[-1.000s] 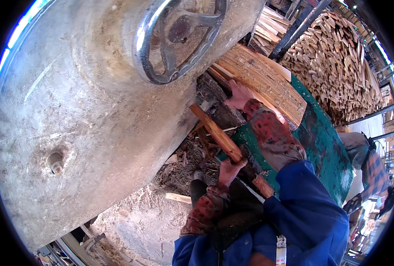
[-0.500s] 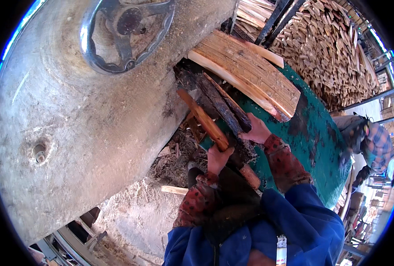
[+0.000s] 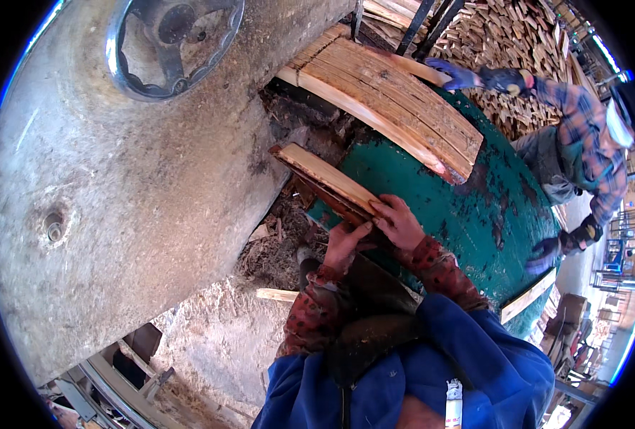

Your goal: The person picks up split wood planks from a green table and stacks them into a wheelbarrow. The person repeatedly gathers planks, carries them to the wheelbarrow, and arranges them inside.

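Note:
My left hand (image 3: 344, 244) and my right hand (image 3: 400, 222) grip the near end of a bundle of thin wooden slats (image 3: 328, 179) with bark along one side. The bundle points up and to the left toward the gap under the big grey machine housing (image 3: 117, 214). It rests at the edge of the green metal table (image 3: 474, 207). A thicker stack of sawn slats (image 3: 389, 96) lies farther back on that table. My sleeves are red patterned under a blue vest.
A co-worker in a plaid shirt and blue gloves (image 3: 474, 75) reaches to the far stack from the right. A handwheel (image 3: 171, 39) sits on the housing. Sawdust and bark scraps (image 3: 274, 250) fill the gap below. Piled firewood (image 3: 517, 43) stands behind.
Both my hands have come together on the near end of the bundle. A co-worker's gloved hand has come to the far stack.

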Motion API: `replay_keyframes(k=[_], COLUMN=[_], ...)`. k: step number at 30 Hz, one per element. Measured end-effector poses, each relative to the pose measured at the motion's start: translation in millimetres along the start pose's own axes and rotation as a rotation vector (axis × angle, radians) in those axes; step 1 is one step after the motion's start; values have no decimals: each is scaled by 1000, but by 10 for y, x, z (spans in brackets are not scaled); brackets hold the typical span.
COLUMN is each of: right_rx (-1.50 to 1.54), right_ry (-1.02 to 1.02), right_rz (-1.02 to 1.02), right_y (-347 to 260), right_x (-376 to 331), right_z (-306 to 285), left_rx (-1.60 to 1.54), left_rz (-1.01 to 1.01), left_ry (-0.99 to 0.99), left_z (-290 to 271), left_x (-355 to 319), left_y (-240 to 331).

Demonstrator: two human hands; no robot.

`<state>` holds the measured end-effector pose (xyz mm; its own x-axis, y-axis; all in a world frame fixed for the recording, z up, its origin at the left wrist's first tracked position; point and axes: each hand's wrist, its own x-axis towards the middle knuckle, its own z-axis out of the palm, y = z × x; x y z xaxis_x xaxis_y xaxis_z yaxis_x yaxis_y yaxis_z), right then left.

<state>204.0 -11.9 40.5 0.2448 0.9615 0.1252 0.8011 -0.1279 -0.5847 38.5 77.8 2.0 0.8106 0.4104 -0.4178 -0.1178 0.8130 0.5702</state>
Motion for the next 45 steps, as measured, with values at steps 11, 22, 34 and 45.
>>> replay_keyframes(k=[11,22,34,45], right_rx=[37,-64,37,58], right_ry=[38,22,84,87], right_rz=[86,36,44,1], right_y=[-198,-562,-593,-630], right_x=[-149,-420,-495,-397], right_z=[71,14,-26,-85], left_rx=[186,352,315,274], left_rz=[-2,149,114,221], left_ry=[341,458,545,476], left_z=[251,129,2,17], left_x=[68,63,8,-9], left_y=[93,-221,-292,-128])
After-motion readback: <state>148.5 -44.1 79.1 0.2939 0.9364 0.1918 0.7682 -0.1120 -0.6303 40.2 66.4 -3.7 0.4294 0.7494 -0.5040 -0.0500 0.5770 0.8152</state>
